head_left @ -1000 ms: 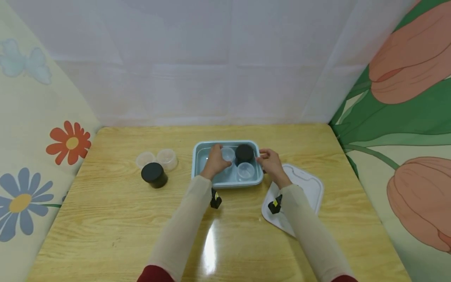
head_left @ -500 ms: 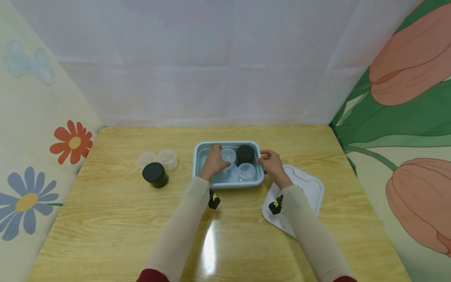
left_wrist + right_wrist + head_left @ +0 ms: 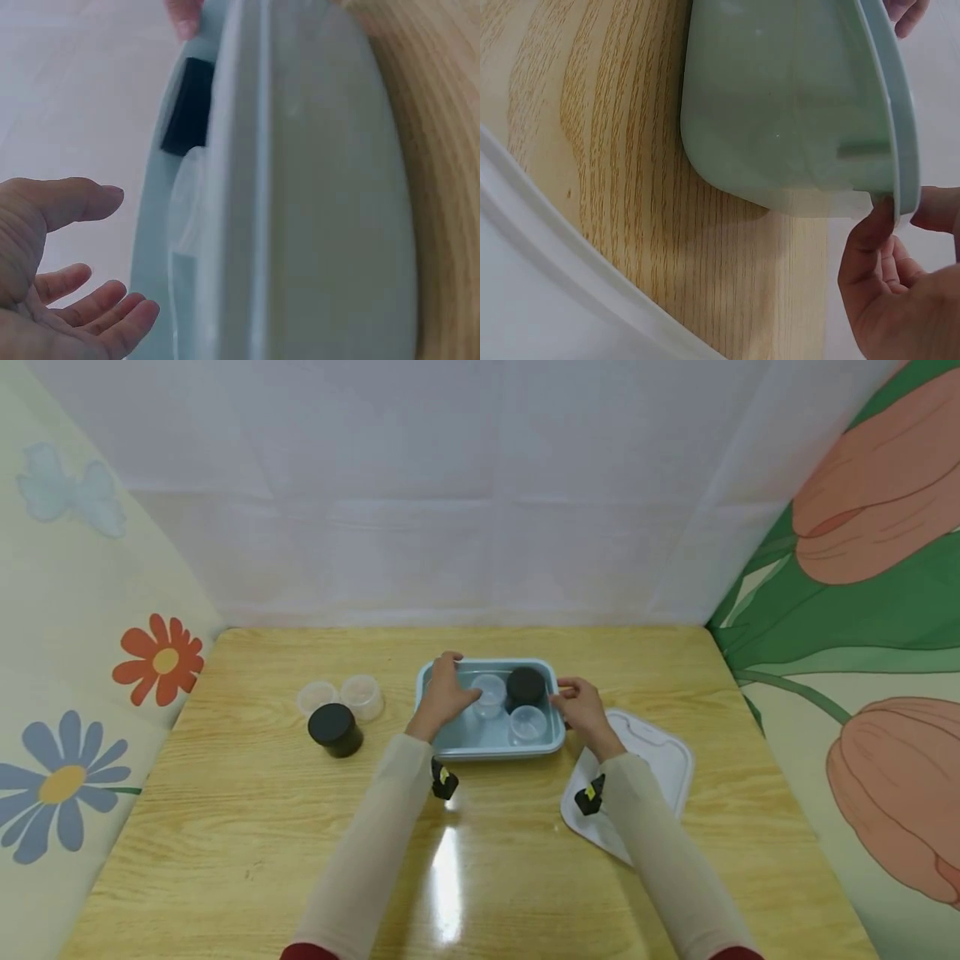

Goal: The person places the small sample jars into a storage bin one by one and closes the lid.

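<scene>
A light blue plastic container (image 3: 480,753) stands on the table, holding a black round jar (image 3: 526,685) and two clear plastic cups, one at the middle (image 3: 489,690) and one at the front right (image 3: 528,727). My left hand (image 3: 444,697) hovers over the container's left part, thumb and fingers spread with nothing between them; the left wrist view shows this hand (image 3: 71,285) apart from the cup. At the right end, my right hand (image 3: 587,710) pinches the container's rim between thumb and fingers, as the right wrist view shows on the container wall (image 3: 780,105).
A white lid (image 3: 660,760) lies on the table under my right forearm. To the left stand another black round jar (image 3: 335,729) and two clear cups, one at the back (image 3: 362,696) and one further left (image 3: 317,697). A white cloth (image 3: 480,527) hangs behind the table.
My left hand has let go of the middle clear cup and moved left and back, its fingers spreading. My right hand stays at the container's rim.
</scene>
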Demonstrator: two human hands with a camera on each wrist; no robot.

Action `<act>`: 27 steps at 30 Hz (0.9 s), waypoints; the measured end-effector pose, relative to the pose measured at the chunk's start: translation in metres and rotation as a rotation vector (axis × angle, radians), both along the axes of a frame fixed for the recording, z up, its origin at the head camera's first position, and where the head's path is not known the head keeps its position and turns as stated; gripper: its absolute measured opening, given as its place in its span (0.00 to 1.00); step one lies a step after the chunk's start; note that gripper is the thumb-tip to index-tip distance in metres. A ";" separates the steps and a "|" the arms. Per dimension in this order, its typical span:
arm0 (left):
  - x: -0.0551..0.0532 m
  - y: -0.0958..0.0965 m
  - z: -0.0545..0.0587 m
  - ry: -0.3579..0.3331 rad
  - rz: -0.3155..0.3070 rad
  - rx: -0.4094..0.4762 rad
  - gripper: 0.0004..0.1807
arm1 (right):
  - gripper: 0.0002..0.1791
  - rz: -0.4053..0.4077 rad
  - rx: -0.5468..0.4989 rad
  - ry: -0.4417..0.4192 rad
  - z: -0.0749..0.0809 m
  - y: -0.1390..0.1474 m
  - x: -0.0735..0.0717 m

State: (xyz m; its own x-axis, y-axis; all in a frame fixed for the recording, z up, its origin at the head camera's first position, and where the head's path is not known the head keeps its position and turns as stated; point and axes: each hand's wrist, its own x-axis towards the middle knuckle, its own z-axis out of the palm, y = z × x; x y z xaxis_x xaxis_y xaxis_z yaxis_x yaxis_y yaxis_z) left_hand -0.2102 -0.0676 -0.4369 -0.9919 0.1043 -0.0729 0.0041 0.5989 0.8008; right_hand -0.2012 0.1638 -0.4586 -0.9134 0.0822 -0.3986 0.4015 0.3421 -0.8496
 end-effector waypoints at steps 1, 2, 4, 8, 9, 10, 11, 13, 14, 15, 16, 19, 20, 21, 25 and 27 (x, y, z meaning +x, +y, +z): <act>0.000 -0.002 0.002 -0.003 0.006 0.006 0.37 | 0.24 0.001 0.000 0.001 0.000 0.000 0.000; 0.000 -0.005 0.003 -0.002 0.013 0.013 0.37 | 0.24 0.002 0.002 0.002 0.000 0.000 -0.001; 0.000 -0.009 0.006 0.006 0.023 0.020 0.37 | 0.24 0.001 0.004 -0.003 0.000 0.000 -0.001; 0.001 -0.016 0.009 0.009 0.044 0.031 0.37 | 0.23 0.000 0.006 -0.006 -0.001 0.001 -0.002; 0.001 -0.017 0.010 0.009 0.047 0.030 0.37 | 0.23 -0.001 0.005 -0.008 -0.002 0.001 -0.002; 0.001 -0.019 0.011 0.004 0.056 0.034 0.37 | 0.23 -0.001 0.005 -0.007 -0.002 0.001 -0.002; 0.001 -0.020 0.012 0.003 0.064 0.032 0.37 | 0.23 -0.003 0.003 -0.005 -0.002 0.001 -0.002; 0.002 -0.023 0.013 -0.001 0.076 0.030 0.37 | 0.23 -0.006 0.003 -0.006 -0.002 0.000 -0.001; 0.003 -0.024 0.013 -0.002 0.080 0.028 0.37 | 0.23 -0.007 0.005 -0.008 -0.002 0.000 -0.001; 0.003 -0.026 0.014 0.004 0.082 0.020 0.37 | 0.23 -0.010 0.005 -0.012 -0.002 0.000 -0.001; 0.004 -0.028 0.014 0.008 0.085 0.017 0.37 | 0.24 -0.011 0.006 -0.016 -0.002 0.000 -0.001; 0.007 -0.035 0.016 0.031 0.088 0.020 0.37 | 0.24 -0.008 0.010 -0.028 -0.002 0.000 -0.002; 0.009 -0.038 0.017 0.041 0.088 0.023 0.37 | 0.24 -0.006 0.011 -0.030 -0.002 0.000 -0.003; 0.010 -0.041 0.017 0.057 0.090 0.025 0.36 | 0.24 -0.006 0.010 -0.033 -0.001 0.000 -0.003; 0.014 -0.053 0.017 0.087 0.104 0.046 0.36 | 0.24 -0.002 0.011 -0.031 -0.002 0.000 -0.004; 0.015 -0.061 0.017 0.088 0.110 0.045 0.36 | 0.24 -0.005 0.007 -0.029 -0.002 0.000 -0.004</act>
